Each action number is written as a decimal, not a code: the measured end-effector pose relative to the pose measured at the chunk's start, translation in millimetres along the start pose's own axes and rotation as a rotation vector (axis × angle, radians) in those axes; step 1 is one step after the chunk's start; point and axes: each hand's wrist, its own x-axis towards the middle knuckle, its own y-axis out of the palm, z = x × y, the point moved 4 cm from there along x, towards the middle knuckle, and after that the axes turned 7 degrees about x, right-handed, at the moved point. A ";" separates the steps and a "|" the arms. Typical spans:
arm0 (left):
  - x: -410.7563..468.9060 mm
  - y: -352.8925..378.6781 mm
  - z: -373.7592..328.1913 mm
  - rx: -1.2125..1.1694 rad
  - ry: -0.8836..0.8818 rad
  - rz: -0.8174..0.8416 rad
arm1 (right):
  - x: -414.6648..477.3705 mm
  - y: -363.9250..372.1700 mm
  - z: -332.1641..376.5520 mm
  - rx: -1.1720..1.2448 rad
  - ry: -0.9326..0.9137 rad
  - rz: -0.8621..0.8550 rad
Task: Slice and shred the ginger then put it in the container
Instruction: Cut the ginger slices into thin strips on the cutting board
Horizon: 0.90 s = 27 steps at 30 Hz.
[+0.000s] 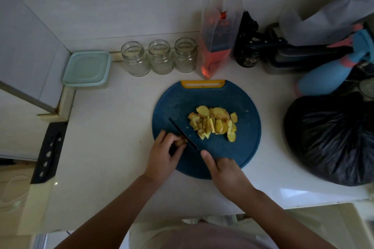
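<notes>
A black knife sheath lies at the far left edge of the white counter. Behind it, in the corner, sits the pale teal lidded container, well apart from both hands. Three open glass jars stand in a row to its right, followed by a clear pouch with orange-red contents.

In front of these lies the round blue cutting board. The left hand rests on its near left edge, fingers curled down and pinching a small ginger stub that peeks out at the fingertips. The black knife blade runs diagonally just right of those fingertips, touching or almost touching the stub. The right hand is clenched around the knife's handle, which is hidden in the grip, with one digit stretched forward toward the blade.

A heap of yellow ginger slices lies in the middle of the board, beyond the blade and clear of both hands. Farther right sit a blue spray bottle and a black plastic bag.
</notes>
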 end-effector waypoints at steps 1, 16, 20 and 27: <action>0.5 0.1 0.4 0.004 0.005 0.007 | 0.2 -1.5 1.9 0.002 0.005 0.015; 5.5 4.4 4.8 -0.047 0.019 0.021 | 24.5 -10.5 13.2 -0.139 0.202 0.187; 3.0 5.6 5.1 -0.059 0.032 0.020 | 39.9 -3.7 22.2 -0.200 0.170 0.218; 1.6 5.7 8.8 -0.064 -0.022 0.016 | 60.6 7.0 37.0 -0.132 0.121 0.158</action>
